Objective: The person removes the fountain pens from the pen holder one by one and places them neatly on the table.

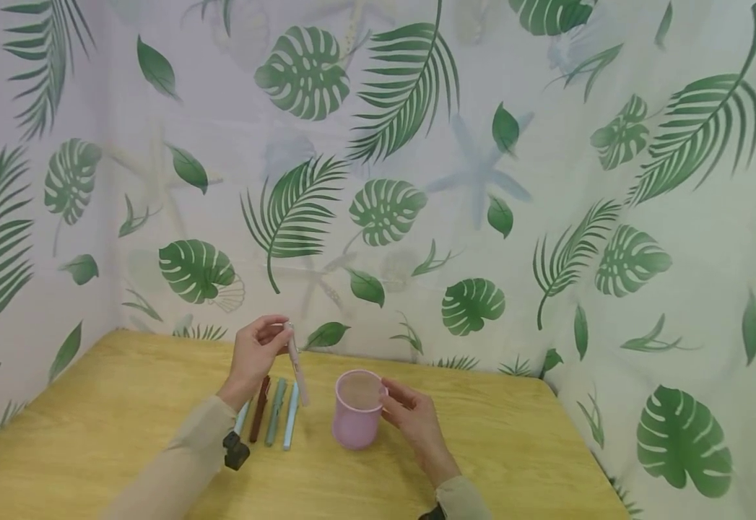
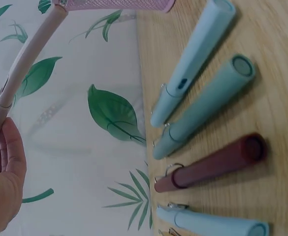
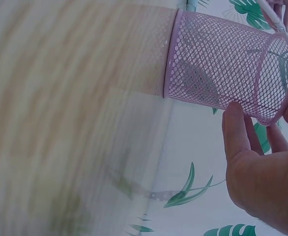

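Observation:
My left hand (image 1: 257, 355) pinches a pale pink pen (image 1: 297, 368) near its upper end, in the air over the table. The pen slants down to the right, its low end beside a pink mesh pen holder (image 1: 356, 427). That holder stands upright on the table, and my right hand (image 1: 416, 422) grips its rim from the right, thumb at the lip and fingers along the mesh wall (image 3: 208, 69). Left of the holder lie a light blue pen (image 1: 291, 417), a green pen (image 1: 276, 413), a dark red pen (image 1: 259, 410) and another light blue pen (image 2: 217, 223), partly behind my left wrist.
The wooden table (image 1: 514, 448) runs back to a wall covering (image 1: 416, 289) printed with green leaves. More of that covering rises along the left and right sides. The pens lie side by side with narrow gaps between them.

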A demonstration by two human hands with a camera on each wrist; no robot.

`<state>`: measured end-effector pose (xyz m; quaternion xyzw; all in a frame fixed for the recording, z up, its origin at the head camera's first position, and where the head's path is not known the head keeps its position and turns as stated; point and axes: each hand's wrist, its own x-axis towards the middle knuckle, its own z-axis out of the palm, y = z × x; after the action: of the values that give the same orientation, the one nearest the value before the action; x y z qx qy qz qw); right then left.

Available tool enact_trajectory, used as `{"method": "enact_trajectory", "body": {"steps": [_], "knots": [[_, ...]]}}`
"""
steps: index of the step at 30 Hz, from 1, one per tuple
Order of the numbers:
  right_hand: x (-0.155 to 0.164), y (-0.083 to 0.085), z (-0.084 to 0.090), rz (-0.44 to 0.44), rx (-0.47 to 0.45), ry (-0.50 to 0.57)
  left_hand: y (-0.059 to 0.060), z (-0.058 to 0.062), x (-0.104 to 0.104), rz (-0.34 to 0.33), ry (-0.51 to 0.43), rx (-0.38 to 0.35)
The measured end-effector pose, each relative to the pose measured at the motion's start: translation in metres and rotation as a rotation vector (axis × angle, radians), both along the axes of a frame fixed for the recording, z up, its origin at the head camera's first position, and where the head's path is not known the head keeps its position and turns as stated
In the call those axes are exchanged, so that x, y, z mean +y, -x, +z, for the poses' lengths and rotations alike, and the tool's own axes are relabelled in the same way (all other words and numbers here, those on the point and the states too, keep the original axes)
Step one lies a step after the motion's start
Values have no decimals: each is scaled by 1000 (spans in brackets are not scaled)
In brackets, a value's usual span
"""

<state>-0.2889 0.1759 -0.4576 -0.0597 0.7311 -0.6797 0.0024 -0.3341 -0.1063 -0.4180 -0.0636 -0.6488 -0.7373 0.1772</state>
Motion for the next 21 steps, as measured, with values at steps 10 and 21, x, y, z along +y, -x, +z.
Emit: {"method": "enact_trajectory", "body": {"steps": [10, 21], "knots": [[-2, 0, 1, 24, 28, 4, -5, -5, -27, 1, 147, -27], [-1, -2, 0, 8, 25, -8, -3, -10, -45, 7, 172, -72]]}}
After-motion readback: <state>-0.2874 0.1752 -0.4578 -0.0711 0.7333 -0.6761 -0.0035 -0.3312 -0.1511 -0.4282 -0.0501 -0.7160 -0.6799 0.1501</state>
